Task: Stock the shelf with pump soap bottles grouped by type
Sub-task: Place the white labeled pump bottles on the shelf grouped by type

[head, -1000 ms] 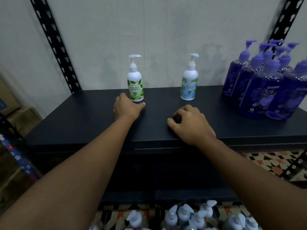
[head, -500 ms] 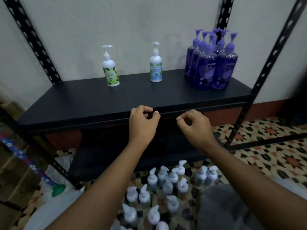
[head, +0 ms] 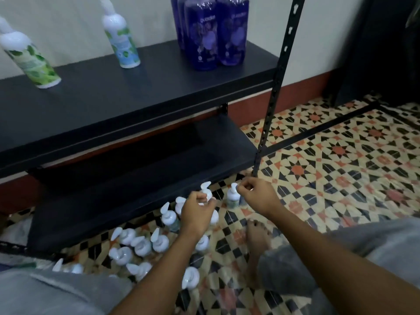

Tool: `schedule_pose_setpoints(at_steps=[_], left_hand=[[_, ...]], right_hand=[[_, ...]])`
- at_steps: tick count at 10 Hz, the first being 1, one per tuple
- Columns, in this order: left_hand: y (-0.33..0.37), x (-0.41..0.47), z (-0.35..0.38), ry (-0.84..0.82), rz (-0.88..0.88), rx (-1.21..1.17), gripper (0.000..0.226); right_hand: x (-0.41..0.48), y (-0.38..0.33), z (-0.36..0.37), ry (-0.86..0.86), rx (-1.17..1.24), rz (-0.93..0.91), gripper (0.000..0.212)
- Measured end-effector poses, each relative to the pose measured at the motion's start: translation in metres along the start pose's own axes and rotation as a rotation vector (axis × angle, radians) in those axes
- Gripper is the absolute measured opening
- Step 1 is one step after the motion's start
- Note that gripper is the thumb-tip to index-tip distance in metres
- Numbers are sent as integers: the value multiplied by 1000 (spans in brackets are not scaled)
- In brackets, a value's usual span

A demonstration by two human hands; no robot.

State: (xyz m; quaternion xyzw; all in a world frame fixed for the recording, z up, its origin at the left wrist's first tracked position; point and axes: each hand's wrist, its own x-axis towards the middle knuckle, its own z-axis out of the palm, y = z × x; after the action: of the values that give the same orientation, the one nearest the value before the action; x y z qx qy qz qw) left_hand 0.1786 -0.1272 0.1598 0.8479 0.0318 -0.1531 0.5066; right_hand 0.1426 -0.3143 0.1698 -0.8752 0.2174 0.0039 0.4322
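Head view, looking down past the shelf front to the floor.

- Left hand [head: 197, 212]: low, over the floor stock. Fingers curled round the neck of the first white plastic pump bottle [head: 206, 188]; its nozzle sticks up above the knuckles. Blurred, but it reads as a grip.
- Right hand [head: 256, 196]: just right of the left hand, apart from it. Thumb and forefinger pinch the pump head of the second white plastic pump bottle [head: 232, 197], which stands upright on the floor and has a greenish label.
- Cluster of white pump bottles [head: 141, 244]: standing on the patterned tile floor [head: 341, 167], in front of the black lower shelf board [head: 136, 178], mostly left of and below the left hand.
- Black upper shelf board [head: 136, 92] carries three types, well apart:
  - white pump bottle with green leaf label [head: 29, 60], far left;
  - white pump bottle with pale blue label [head: 121, 42], middle;
  - group of translucent purple soap bottles [head: 213, 32], right end, touching each other; tops cut off by the frame edge.
- Black perforated steel upright [head: 277, 83] stands at the shelf's right front corner, and its foot meets the floor just above the right hand.
- Bare foot [head: 259, 237] rests on the tiles below the right hand, with grey trouser legs [head: 363, 258] at the lower frame edge.
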Motion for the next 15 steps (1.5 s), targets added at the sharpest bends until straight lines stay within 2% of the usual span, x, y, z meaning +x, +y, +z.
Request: schedule_pose_setpoints(at_steps=[2,3,4,5,6,7,8,9,10,11,12,13,14,15], left_hand=[[-50,7,59,81,-247,-39,46],[-72,7,87,110,-303,-39,56],[-88,16,109,125,-358,-57,73],[-98,34,124,153,-420,-57,76],[-108,52,135,157,-386,-50,72],[-117,67,141,208,-406,16,73],[-127,80,142,217,-441,115,70],[-130,93,140,101,-516,170,52],[-120,88,136,125,-551,177,44],[-128,79,140,264,-396,129,46],[-112,61,132,233,-273,66,46],[-95,43,114,170,-182,54,42],[-76,29,83,122,-83,38,46],[-39,15,37,127,6,20,38]], right_hand=[[19,61,54,-104,-33,146,23],[32,85,75,-117,-26,206,28],[50,110,94,-109,-18,211,49],[68,127,107,-103,-29,190,68],[86,140,117,-73,-53,135,77],[102,144,124,-68,-96,119,73],[117,143,127,-110,-168,156,56],[124,140,129,-121,-272,210,52],[124,135,130,-84,-287,213,42],[115,136,134,-64,-254,173,44],[97,130,133,-42,-245,185,55],[81,110,116,1,-175,195,55],[64,83,88,87,-68,148,45],[50,46,53,127,44,94,55]])
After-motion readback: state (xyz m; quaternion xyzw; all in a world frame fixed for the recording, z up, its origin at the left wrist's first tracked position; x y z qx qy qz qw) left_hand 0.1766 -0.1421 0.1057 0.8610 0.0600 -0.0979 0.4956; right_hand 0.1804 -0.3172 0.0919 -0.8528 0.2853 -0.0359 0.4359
